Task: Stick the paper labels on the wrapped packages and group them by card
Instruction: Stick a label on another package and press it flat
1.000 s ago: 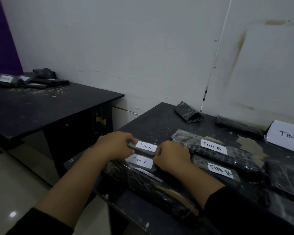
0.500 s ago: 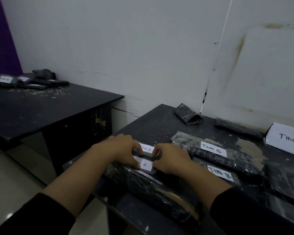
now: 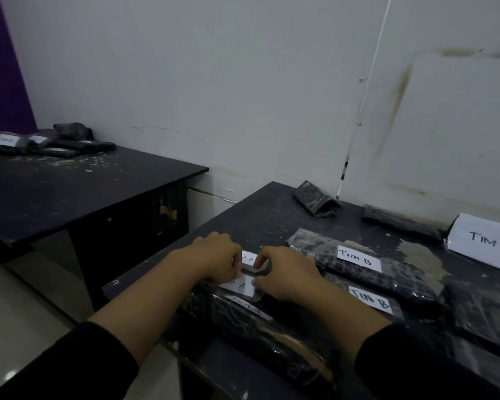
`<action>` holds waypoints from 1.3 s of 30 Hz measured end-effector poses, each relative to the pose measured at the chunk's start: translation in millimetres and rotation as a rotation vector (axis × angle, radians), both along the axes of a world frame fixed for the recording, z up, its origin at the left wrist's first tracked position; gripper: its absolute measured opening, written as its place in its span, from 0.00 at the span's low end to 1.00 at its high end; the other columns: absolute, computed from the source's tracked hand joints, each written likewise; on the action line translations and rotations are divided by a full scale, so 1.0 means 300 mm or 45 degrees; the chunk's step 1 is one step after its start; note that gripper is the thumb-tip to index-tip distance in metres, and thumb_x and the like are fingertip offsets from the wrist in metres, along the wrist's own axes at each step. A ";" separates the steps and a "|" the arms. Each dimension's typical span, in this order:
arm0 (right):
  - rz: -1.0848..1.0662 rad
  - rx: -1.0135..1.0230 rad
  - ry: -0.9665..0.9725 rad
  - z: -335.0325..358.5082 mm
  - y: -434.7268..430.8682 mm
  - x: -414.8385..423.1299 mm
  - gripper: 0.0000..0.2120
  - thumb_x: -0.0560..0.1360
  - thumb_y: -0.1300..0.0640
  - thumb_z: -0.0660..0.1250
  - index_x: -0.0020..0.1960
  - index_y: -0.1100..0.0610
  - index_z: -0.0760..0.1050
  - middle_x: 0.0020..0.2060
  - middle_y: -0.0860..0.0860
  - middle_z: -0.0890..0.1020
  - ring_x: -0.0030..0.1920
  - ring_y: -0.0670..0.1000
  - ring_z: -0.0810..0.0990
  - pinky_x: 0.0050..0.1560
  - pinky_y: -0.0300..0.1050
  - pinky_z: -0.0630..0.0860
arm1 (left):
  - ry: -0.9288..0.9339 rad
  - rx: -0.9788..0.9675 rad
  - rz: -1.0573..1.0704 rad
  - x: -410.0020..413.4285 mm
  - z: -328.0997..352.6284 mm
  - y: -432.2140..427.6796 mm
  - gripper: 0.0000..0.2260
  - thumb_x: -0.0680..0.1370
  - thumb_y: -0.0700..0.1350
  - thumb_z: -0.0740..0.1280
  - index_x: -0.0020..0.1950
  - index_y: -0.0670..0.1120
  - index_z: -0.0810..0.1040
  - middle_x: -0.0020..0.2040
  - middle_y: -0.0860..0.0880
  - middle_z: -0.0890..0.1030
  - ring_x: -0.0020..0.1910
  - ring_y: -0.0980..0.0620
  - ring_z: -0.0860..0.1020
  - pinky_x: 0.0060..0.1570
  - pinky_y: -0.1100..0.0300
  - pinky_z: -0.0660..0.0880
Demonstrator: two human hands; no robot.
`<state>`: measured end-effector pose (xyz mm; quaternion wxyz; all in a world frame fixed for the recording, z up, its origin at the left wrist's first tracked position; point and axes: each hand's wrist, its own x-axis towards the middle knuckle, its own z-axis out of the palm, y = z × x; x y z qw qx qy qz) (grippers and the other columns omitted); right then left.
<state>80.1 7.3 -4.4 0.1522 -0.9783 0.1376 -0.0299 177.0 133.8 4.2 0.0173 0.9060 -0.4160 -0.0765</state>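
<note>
Small black plastic-wrapped package (image 3: 256, 271), white paper label (image 3: 249, 259) upward: is pinched at either end by left hand (image 3: 214, 259) and right hand (image 3: 286, 274), fingers curled; is laid upon larger black wrapped packages (image 3: 257, 336) at near-left corner of black table (image 3: 257, 215).

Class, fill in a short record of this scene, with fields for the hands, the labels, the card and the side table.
left hand: fingers curled, pinching at the TIM A labels
right hand: the same, from the other side
TIM B labels: on two wrapped packages right of the hands
card: reads TIM A, far right
side table: other packages at its back
</note>
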 end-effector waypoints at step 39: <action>-0.559 0.522 -0.568 0.350 -0.621 -0.109 0.07 0.70 0.59 0.71 0.34 0.56 0.77 0.36 0.51 0.78 0.37 0.50 0.75 0.34 0.42 0.71 | 0.085 -0.408 0.114 0.071 0.195 -0.551 0.14 0.75 0.51 0.68 0.59 0.56 0.73 0.65 0.46 0.72 0.60 0.44 0.72 0.57 0.52 0.73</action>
